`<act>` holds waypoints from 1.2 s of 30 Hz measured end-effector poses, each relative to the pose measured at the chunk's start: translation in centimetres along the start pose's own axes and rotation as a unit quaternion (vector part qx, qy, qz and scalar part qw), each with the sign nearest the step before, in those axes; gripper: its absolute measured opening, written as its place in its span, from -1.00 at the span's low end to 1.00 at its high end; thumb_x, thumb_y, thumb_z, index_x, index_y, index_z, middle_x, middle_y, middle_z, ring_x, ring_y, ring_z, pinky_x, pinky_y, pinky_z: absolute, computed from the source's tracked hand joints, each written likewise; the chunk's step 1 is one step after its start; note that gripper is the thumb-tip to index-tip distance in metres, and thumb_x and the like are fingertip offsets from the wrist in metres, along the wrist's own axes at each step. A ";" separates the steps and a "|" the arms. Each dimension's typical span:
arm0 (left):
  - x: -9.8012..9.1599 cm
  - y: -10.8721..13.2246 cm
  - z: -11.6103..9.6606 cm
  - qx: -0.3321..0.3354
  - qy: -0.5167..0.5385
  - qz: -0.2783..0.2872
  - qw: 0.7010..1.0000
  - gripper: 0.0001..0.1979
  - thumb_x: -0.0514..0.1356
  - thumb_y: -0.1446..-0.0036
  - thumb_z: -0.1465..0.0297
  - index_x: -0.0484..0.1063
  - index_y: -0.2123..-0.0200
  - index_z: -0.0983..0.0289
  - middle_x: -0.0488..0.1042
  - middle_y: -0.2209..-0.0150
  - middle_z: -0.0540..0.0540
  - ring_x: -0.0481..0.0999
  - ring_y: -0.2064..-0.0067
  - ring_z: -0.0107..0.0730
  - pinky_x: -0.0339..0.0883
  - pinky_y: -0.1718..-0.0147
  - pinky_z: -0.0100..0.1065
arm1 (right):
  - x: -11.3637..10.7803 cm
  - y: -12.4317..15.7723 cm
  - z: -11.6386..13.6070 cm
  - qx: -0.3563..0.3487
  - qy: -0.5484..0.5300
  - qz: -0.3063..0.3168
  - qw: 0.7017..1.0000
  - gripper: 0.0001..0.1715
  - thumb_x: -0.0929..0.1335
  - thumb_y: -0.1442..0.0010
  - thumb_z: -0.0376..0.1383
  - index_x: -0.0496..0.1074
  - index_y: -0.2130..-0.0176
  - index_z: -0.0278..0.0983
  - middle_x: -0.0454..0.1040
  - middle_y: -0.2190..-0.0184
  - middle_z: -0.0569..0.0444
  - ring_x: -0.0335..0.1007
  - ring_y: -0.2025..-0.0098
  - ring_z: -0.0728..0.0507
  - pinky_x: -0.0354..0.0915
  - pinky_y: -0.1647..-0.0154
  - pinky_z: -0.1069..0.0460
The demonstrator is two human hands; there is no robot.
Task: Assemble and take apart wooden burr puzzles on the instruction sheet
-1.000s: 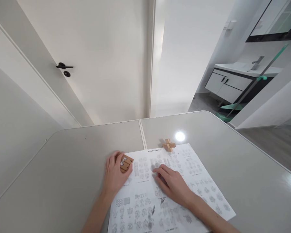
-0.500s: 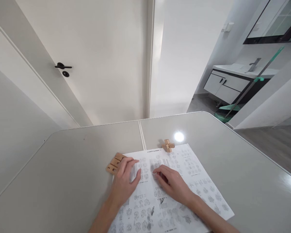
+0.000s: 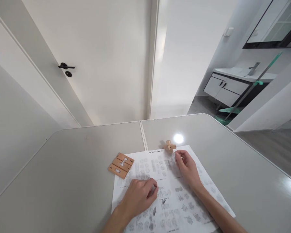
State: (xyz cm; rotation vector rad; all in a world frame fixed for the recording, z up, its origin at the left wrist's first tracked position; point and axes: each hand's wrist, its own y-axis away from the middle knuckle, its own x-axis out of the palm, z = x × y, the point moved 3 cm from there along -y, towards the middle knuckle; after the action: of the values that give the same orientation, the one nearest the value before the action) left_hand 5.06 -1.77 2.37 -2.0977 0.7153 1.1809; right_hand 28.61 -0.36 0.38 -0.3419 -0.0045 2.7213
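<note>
A printed paper sheet point(image 3: 169, 207) lies on the grey table. My left hand point(image 3: 142, 195) rests over its lower left part, fingers curled in and thumb meeting the index finger; nothing shows between them. Near the upper right of the sheet is my right hand point(image 3: 188, 166), fingers bent and pressed together; what they hold, if anything, is too small to name. Just left of its fingertips sits a small wooden cross-shaped puzzle point(image 3: 169, 146), not touched. Flat wooden pieces with slots and numbers point(image 3: 121, 165) lie side by side at the sheet's upper left corner.
The grey table point(image 3: 70, 171) has a seam point(image 3: 143, 136) running away from me. Beyond its far edge stands a white door point(image 3: 106, 64) with a black handle. A sink cabinet point(image 3: 225, 87) and a green-and-grey broom point(image 3: 258, 83) are at the right back.
My left hand has moved away from the slotted wooden pieces, down and to the right, and its fingers have closed. My right hand has moved up and right, near the cross-shaped puzzle.
</note>
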 end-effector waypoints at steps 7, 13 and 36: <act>0.3 0.0 0.2 -0.005 0.016 0.000 1.000 -0.85 0.08 -0.33 0.46 0.40 0.29 0.21 0.42 0.61 -0.12 0.37 0.62 -0.50 0.13 0.56 -0.43 | -1.0 -1.4 -1.4 -0.047 0.052 -0.047 0.996 -0.46 0.32 -0.34 0.06 0.35 -0.14 -0.20 0.40 -0.14 -0.14 0.40 0.38 -0.08 0.42 0.40 -0.02; 0.4 0.0 0.2 -0.006 0.025 -0.003 1.000 -0.85 0.08 -0.33 0.46 0.40 0.30 0.21 0.42 0.61 -0.12 0.37 0.62 -0.50 0.13 0.56 -0.43 | -0.5 -1.5 -1.3 -0.101 0.082 0.013 0.991 -0.41 0.27 -0.39 0.01 0.31 -0.29 -0.14 0.21 -0.35 -0.20 0.42 0.40 -0.07 0.49 0.33 -0.09; 0.3 -0.1 0.3 -0.019 0.029 0.010 0.999 -0.85 0.09 -0.34 0.44 0.42 0.29 0.21 0.40 0.61 -0.13 0.36 0.62 -0.51 0.13 0.57 -0.45 | -0.1 -1.7 -1.0 -0.127 0.200 -0.018 0.971 -0.44 0.26 -0.36 0.16 0.46 -0.02 -0.20 0.55 0.02 -0.10 0.48 0.38 -0.15 0.42 0.35 -0.07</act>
State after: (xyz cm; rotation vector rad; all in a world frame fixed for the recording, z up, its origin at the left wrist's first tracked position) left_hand 5.14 -1.50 1.99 -2.1686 0.7463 1.1564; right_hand 29.63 1.10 -0.50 -0.9472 -0.2458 2.5697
